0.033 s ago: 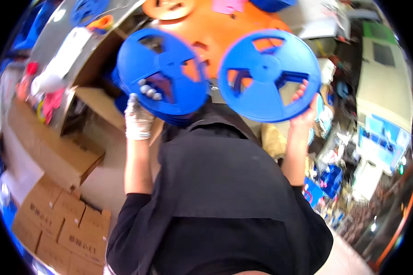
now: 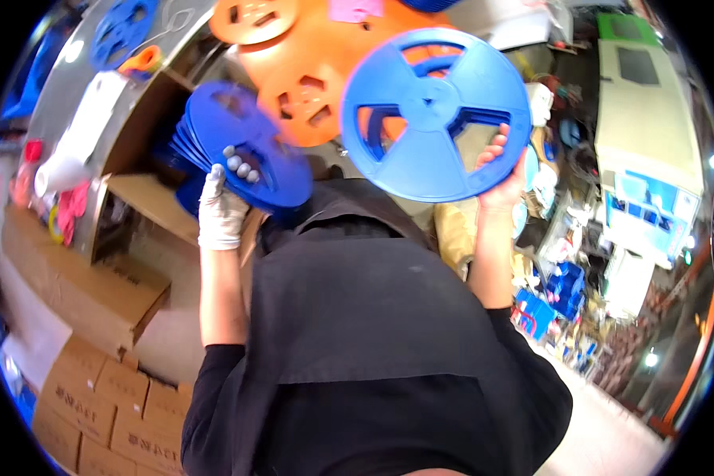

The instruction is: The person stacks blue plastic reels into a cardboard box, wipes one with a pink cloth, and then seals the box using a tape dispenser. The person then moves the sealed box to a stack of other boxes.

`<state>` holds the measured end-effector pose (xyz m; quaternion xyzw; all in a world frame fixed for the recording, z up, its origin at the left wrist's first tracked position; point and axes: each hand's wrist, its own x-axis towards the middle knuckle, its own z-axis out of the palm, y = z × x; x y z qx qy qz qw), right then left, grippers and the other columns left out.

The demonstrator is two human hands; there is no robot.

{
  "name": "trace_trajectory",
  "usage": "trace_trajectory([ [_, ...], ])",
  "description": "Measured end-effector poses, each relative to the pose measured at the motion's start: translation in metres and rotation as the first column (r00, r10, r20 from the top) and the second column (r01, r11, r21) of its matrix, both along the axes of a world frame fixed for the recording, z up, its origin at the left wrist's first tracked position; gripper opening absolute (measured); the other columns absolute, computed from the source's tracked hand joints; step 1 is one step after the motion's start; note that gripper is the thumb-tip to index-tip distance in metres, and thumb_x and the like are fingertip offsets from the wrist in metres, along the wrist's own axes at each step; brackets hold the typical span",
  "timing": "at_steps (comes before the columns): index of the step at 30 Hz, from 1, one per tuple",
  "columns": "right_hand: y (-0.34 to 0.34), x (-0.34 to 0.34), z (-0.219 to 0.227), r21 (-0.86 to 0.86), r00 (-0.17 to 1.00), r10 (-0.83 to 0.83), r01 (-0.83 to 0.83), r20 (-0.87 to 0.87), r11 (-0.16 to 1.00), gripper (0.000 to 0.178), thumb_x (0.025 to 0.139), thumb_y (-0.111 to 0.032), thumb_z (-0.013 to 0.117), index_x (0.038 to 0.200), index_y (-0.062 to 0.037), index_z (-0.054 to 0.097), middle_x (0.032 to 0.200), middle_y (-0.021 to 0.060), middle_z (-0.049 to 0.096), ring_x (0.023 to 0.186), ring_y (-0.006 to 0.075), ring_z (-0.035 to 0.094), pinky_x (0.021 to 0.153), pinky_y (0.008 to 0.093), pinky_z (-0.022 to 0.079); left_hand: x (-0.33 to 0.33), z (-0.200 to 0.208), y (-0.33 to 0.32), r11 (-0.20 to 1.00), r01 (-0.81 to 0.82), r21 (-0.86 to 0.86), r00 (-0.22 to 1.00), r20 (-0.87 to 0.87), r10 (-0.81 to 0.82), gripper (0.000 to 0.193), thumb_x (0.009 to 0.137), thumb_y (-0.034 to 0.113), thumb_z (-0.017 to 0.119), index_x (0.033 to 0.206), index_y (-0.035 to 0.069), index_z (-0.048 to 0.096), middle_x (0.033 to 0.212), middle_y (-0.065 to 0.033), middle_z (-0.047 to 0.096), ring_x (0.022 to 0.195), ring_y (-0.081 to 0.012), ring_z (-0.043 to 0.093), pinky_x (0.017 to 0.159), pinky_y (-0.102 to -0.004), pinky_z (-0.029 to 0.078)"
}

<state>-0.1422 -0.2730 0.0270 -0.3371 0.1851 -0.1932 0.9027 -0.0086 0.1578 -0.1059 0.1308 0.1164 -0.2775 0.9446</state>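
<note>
Brown cartons point(image 2: 87, 404) are stacked at lower left. Above and to their right, the left hand point(image 2: 224, 213), in a white glove, has its fingers curled through an opening of a tilted blue reel point(image 2: 282, 170), closed around the edge (more blue rims fan out behind it). Orange discs point(image 2: 301, 99) show beyond, between both held reels. Next, the second blue reel point(image 2: 428, 101) faces the camera, its right rim gripped by the bent, bare fingers of the right hand point(image 2: 506, 182). A pale machine point(image 2: 650, 131) stands far right
</note>
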Motion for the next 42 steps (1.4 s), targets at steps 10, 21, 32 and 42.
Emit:
trace_trajectory([
  [10,-0.004,-0.009,0.004,0.401,0.893,0.037,-0.238,0.448,0.885,0.056,0.093,-0.037,0.056,0.136,-0.0039,0.042,0.093,0.0043,0.058,0.076,0.0137,0.056,0.068,0.0284,0.046,-0.017,0.056,-0.046,0.905,0.092,0.416,0.996,-0.054,-0.076,0.038,0.085,0.005,0.063,0.121,0.007,0.051,0.093,-0.0032,0.059,0.089,-0.0172,0.059,0.084,-0.0336,0.049],
  [21,0.008,0.018,0.023,0.398,0.919,0.11,-0.268,0.378,0.878,0.051,0.095,-0.029,0.053,0.135,0.0001,0.042,0.106,0.0077,0.062,0.088,0.0166,0.062,0.078,0.0305,0.049,-0.048,0.017,-0.074,0.748,-0.319,0.582,0.835,0.546,-0.068,0.06,0.073,-0.011,0.063,0.13,0.002,0.049,0.136,-0.0122,0.049,0.129,-0.023,0.044,0.108,-0.0363,0.033],
  [32,0.053,0.075,0.033,0.394,0.981,0.171,-0.191,0.087,0.899,0.055,0.1,-0.04,0.037,0.127,0.0065,0.046,0.113,0.0216,0.06,0.094,0.0332,0.064,0.08,0.0431,0.056,-0.04,-0.01,-0.081,0.209,-0.906,0.368,0.117,0.693,-0.712,0.063,0.065,0.017,0.075,0.122,0.003,0.051,0.123,-0.018,0.055,0.116,-0.0396,0.051,0.102,-0.0482,0.037],
  [42,0.074,0.125,0.044,-0.098,0.928,0.3,-0.327,-0.221,0.94,0.058,0.093,-0.035,0.058,0.131,0.003,0.035,0.131,0.0205,0.05,0.106,0.0377,0.061,0.082,0.0406,0.056,-0.03,0.057,-0.081,0.863,0.194,0.467,0.876,0.313,-0.367,0.038,0.079,0.004,0.063,0.116,0.0,0.055,0.107,-0.0103,0.065,0.098,-0.0209,0.063,0.093,-0.0369,0.048],
])
